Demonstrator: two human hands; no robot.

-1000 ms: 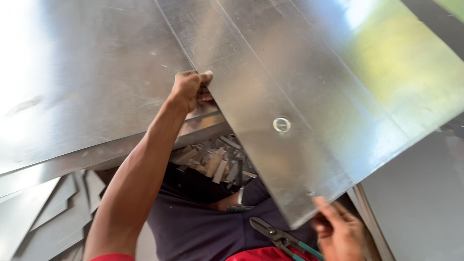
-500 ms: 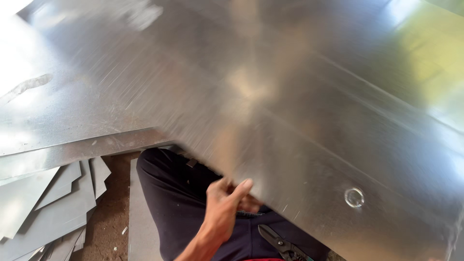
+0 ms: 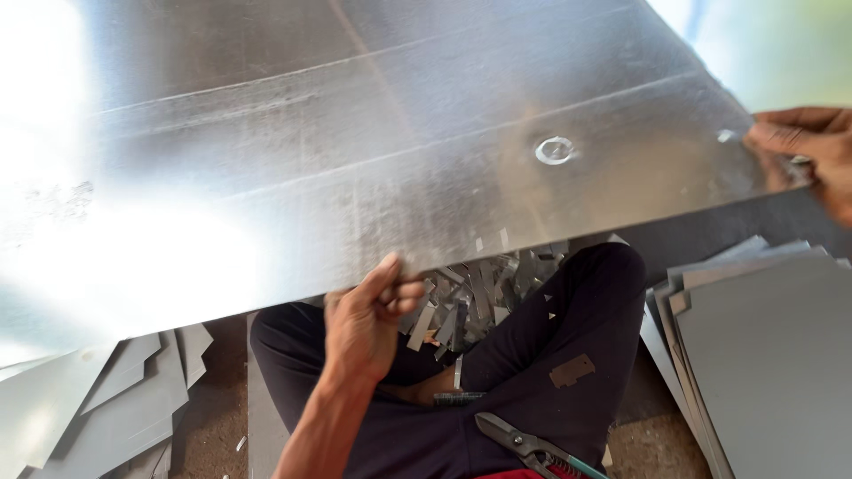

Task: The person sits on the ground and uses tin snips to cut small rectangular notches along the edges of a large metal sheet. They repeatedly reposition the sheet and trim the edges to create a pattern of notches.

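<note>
The left hand (image 3: 362,324) pinches the galvanized sheet's (image 3: 382,168) near edge; the right hand (image 3: 803,146) clamps its far corner, keeping it level above the tin snips (image 3: 524,443).

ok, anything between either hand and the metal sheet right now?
Nothing visible. The left hand already grips the near edge of the metal sheet, and the right hand holds its right corner. The snips lie in the lap, clear of both.
</note>
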